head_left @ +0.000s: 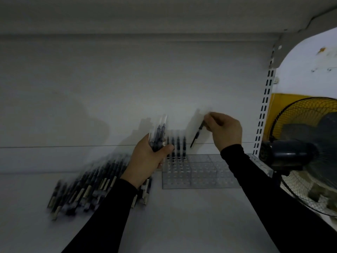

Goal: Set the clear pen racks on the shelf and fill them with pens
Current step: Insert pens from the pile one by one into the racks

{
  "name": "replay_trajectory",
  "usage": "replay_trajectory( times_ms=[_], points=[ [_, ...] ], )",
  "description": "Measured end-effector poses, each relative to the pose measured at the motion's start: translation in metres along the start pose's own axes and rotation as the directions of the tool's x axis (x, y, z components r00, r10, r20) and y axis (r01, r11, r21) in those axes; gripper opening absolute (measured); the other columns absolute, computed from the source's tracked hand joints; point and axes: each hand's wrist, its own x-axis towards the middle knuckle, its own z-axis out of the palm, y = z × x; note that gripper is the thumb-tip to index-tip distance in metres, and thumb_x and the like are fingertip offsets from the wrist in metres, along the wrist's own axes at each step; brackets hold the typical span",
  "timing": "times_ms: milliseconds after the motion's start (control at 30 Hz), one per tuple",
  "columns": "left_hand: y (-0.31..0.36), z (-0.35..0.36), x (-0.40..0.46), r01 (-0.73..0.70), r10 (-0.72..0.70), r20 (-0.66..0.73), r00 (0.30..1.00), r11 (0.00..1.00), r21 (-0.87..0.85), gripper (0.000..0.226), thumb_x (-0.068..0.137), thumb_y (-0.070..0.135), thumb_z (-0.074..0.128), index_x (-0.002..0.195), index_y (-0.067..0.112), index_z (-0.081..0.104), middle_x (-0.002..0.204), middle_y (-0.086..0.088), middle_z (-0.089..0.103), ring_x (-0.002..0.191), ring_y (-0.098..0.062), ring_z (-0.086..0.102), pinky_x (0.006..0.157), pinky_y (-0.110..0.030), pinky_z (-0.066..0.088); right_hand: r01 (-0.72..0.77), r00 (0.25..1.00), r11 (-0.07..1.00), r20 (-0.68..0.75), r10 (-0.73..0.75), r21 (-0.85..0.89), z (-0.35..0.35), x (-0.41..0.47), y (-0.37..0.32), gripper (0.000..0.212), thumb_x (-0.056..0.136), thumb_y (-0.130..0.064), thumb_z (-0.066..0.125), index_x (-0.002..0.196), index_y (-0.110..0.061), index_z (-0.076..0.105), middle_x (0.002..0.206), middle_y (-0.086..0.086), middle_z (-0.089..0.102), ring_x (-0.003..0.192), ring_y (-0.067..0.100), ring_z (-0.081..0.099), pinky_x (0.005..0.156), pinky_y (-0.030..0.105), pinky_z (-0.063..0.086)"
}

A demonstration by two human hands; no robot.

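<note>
A clear pen rack [202, 172] with many small holes stands on the white shelf [182, 216], right of centre. Several dark pens [177, 146] stand upright in its back left corner. My left hand [147, 161] grips a bundle of pens [158, 136] just left of the rack. My right hand [225, 129] pinches a single dark pen [197, 134] by its top. That pen hangs tilted above the rack's back row, tip down. A blurred heap of loose pens [87, 187] lies on the shelf to the left.
The white back wall rises behind the shelf and an upper shelf [145, 15] hangs overhead. A slotted upright [263, 110] marks the right end. Past it a yellow-caged fan [306, 143] stands close to the rack's right side.
</note>
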Motion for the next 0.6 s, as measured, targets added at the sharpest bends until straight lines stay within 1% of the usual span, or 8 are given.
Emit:
replay_trajectory(
  times_ms=[33,100,233,300,400,533,600],
  points=[
    [-0.001,0.000,0.000,0.005,-0.005,-0.003,1.000,1.000,-0.001,0.016,0.085,0.021,0.073,0.091,0.021,0.058,0.055,0.006,0.057,0.045,-0.007,0.051,0.047,-0.023,0.047,0.018,1.000,0.998,0.014,-0.018,-0.064,0.001,-0.001,0.004,0.021,0.090,-0.027,0.066,0.101,-0.011,0.074,0.087,0.001,0.073,0.079,0.014,0.069,0.086,0.029,0.056],
    [-0.003,-0.001,0.001,0.017,-0.017,-0.003,1.000,1.000,0.000,0.017,0.085,0.021,0.073,0.092,0.021,0.057,0.058,0.004,0.058,0.046,-0.007,0.052,0.047,-0.022,0.046,0.046,0.998,0.991,0.054,-0.039,-0.123,0.005,-0.003,0.009,0.024,0.090,-0.027,0.065,0.103,-0.009,0.074,0.089,0.001,0.073,0.081,0.013,0.068,0.089,0.029,0.054],
    [-0.004,-0.001,0.002,0.023,-0.023,0.001,1.000,1.000,0.000,0.019,0.085,0.020,0.073,0.094,0.020,0.057,0.062,0.001,0.058,0.044,-0.006,0.052,0.047,-0.020,0.046,0.097,0.987,0.969,0.145,-0.065,-0.225,0.013,-0.003,0.013,0.025,0.090,-0.028,0.064,0.104,-0.009,0.074,0.098,0.006,0.074,0.089,0.017,0.069,0.093,0.031,0.053],
    [-0.003,-0.002,0.002,0.028,-0.028,0.003,1.000,1.000,0.004,0.019,0.085,0.020,0.073,0.095,0.019,0.057,0.061,0.002,0.058,0.044,-0.006,0.052,0.046,-0.020,0.045,0.141,0.977,0.949,0.194,-0.088,-0.280,0.015,-0.004,0.013,0.024,0.092,-0.026,0.063,0.104,-0.008,0.074,0.100,0.006,0.074,0.090,0.019,0.069,0.090,0.025,0.051],
    [-0.003,-0.003,0.002,0.031,-0.031,0.010,0.999,1.000,-0.003,0.019,0.086,0.021,0.072,0.097,0.019,0.057,0.062,0.001,0.058,0.045,-0.007,0.053,0.048,-0.020,0.046,0.205,0.957,0.905,0.271,-0.105,-0.373,0.018,-0.008,0.016,0.025,0.094,-0.027,0.060,0.104,-0.008,0.073,0.102,0.007,0.074,0.092,0.020,0.068,0.082,0.015,0.044],
    [-0.002,-0.002,0.001,0.016,-0.016,0.016,1.000,1.000,0.003,0.018,0.086,0.020,0.072,0.095,0.022,0.056,0.062,0.002,0.058,0.046,-0.005,0.053,0.049,-0.020,0.047,0.222,0.934,0.860,0.353,-0.052,-0.459,0.022,-0.011,0.022,0.025,0.093,-0.029,0.060,0.103,-0.011,0.074,0.102,0.005,0.073,0.093,0.017,0.067,0.078,0.010,0.040],
    [-0.001,-0.002,0.001,0.009,-0.009,0.015,1.000,1.000,0.003,0.017,0.086,0.019,0.072,0.094,0.022,0.056,0.062,0.003,0.058,0.044,-0.005,0.053,0.048,-0.019,0.046,0.210,0.930,0.853,0.366,-0.024,-0.478,0.022,-0.012,0.023,0.025,0.093,-0.030,0.060,0.104,-0.012,0.074,0.103,0.005,0.073,0.092,0.017,0.066,0.080,0.013,0.043]
  ],
)
